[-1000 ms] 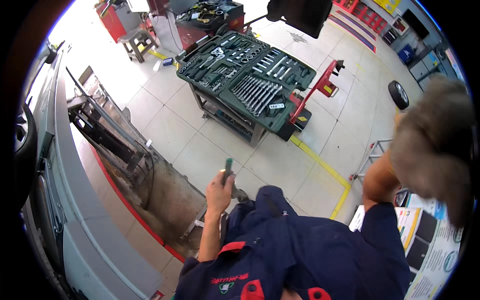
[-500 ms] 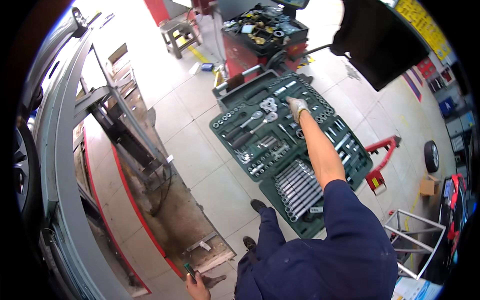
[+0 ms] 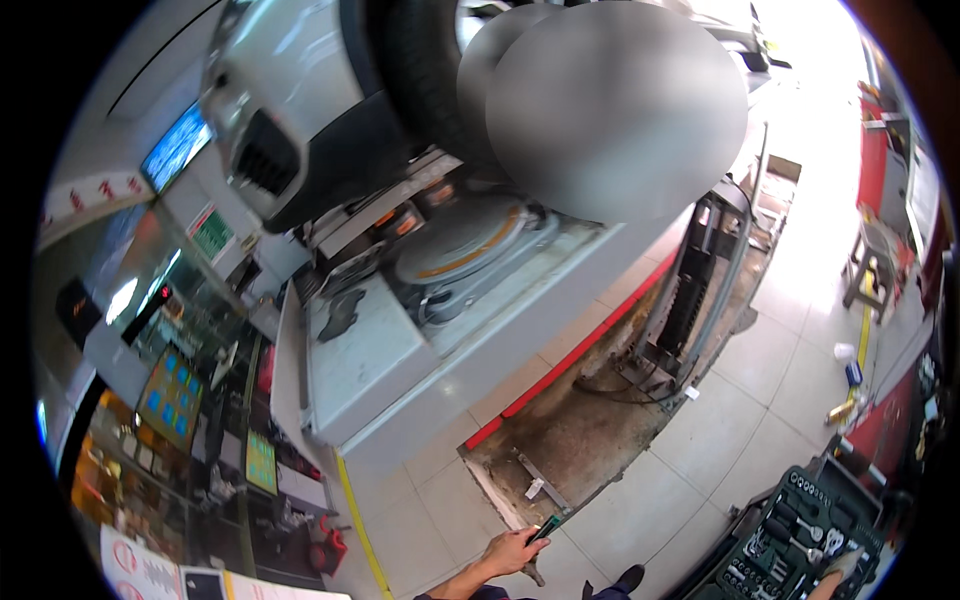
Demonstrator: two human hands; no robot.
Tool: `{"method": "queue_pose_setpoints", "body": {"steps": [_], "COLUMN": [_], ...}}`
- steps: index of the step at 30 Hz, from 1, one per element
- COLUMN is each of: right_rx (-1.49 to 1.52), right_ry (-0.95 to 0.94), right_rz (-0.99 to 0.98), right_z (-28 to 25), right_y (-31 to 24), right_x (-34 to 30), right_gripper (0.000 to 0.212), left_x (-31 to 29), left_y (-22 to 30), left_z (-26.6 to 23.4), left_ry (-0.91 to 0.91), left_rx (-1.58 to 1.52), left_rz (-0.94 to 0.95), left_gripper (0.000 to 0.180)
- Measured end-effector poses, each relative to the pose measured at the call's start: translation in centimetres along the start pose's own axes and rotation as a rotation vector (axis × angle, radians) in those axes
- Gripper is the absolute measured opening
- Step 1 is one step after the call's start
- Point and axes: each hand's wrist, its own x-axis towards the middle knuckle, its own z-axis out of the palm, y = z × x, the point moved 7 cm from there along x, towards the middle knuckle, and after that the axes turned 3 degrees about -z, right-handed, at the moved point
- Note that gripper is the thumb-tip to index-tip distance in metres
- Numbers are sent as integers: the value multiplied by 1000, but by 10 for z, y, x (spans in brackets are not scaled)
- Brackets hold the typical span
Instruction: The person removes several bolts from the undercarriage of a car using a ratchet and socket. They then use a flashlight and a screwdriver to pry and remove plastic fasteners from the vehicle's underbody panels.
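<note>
At the bottom middle, my left hand (image 3: 508, 553) is closed round a small dark green object (image 3: 548, 526) whose kind I cannot make out. A greyish-brown piece (image 3: 535, 573) shows just below that hand; whether it is held is unclear. My right hand (image 3: 846, 566), in a pale glove, is over the dark green socket set case (image 3: 742, 548) at the lower right. Its fingers are too small and blurred to read. Sockets (image 3: 808, 484) and ratchets (image 3: 797, 538) lie in the case's moulded slots near that hand.
A grey car lift platform (image 3: 375, 345) with a round turntable (image 3: 465, 245) carries a silver vehicle (image 3: 300, 90). Below lies a floor pit (image 3: 590, 430) with a red edge. A stool (image 3: 872, 262) stands at right, glass cabinets (image 3: 150, 400) at left. A blurred patch hides the top middle.
The view has swung left, bringing in the lift and vehicle, while the socket set case has shifted to the lower right corner. My left hand still holds the green object.
</note>
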Motion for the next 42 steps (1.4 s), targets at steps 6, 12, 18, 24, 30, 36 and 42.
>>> {"method": "queue_pose_setpoints", "body": {"steps": [6, 12, 18, 24, 30, 36, 42], "right_rx": [-93, -432, -1213, -781, -381, -198, -444], "right_ry": [-453, -1101, -1711, -2275, -2544, -2595, -2076], "right_rz": [90, 648, 109, -388, -805, -930, -554], "right_z": [129, 252, 233, 233, 265, 367, 569], "right_y": [99, 229, 334, 335, 339, 437, 467], "right_x": [-232, -662, -1048, -1376, -1554, -1648, -1688], "right_gripper": [45, 38, 34, 29, 30, 35, 37], "left_x": [-32, -107, -168, -172, -118, -39, 59], "left_y": [-113, -301, -475, -557, -610, -695, -756], "left_z": [-49, -68, -96, -161, -294, -410, -559], "left_ry": [200, 356, 606, 713, 585, 496, 555], "left_rx": [-314, -1207, -1809, -1943, -2297, -2168, -1774], "left_rz": [-113, -43, 55, -108, 196, 387, -26], "left_gripper": [47, 37, 39, 36, 35, 40, 32]}}
